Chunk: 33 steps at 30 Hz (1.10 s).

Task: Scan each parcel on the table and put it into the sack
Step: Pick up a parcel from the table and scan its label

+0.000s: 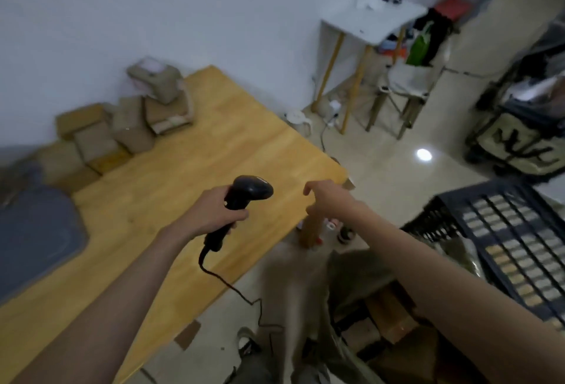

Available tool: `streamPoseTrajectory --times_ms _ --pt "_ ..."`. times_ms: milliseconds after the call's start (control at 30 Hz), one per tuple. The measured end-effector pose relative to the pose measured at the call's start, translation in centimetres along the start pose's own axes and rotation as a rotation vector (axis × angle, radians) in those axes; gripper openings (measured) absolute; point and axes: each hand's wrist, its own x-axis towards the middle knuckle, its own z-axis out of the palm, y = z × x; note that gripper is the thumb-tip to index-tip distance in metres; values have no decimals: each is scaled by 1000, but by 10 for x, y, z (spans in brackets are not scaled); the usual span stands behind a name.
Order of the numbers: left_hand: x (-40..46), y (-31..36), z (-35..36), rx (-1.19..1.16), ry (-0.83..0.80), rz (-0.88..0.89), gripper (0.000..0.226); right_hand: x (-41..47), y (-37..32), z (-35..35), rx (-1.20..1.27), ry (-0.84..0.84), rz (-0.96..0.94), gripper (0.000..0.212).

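Head view: left hand grips scanner upright, nose rightward.

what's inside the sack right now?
The sack on the floor is open; a few brown cardboard parcels show inside. The right forearm and the sack's folds cover the rest, so no count.

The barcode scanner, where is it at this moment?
In the head view, the barcode scanner is gripped in the left hand above the wooden table's near edge, left of the empty right hand.

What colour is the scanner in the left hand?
Black, cord included; the scanner shows in the head view, gripped by the left hand.
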Motion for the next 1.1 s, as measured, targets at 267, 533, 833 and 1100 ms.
streamPoseTrajectory --times_ms 267,533,833,1100 --pt "-63 -68 -109 -119 291 -63 24 38 -168 -14 -125 31 -228 45" --pt "-103 -131 -174 -183 455 -91 31 56 -282 -13 -211 34 -350 45" --pt "-89 -153 -223 -216 512 -98 29 96 -336 -29 -288 49 -392 47" --pt "-28 -152 -262 -227 525 -104 27 160 -350 -69 -333 71 -404 44"
